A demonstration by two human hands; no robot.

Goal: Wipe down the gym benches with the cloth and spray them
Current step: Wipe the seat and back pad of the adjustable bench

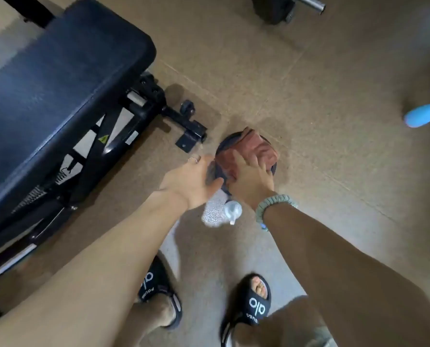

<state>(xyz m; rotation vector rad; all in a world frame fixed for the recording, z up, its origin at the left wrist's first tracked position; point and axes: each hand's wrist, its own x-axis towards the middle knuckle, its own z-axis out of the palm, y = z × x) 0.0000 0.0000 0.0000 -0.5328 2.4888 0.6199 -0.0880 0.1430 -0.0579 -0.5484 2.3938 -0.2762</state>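
Two black slide sandals read "alo" in white; yellow warning sticker on bench frame. Right hand grips crumpled pink cloth atop round dark weight plate on floor, no clear long axis. Left hand fingers relaxed, beside plate; clear spray bottle upright below hands, w/ padded black gym bench running lower-left to top.

**Floor and what rests on it**

We see a tan floor carrying a bench, a dark disc bearing a pink cloth, a clear bottle, and, at the right edge, a blue object.
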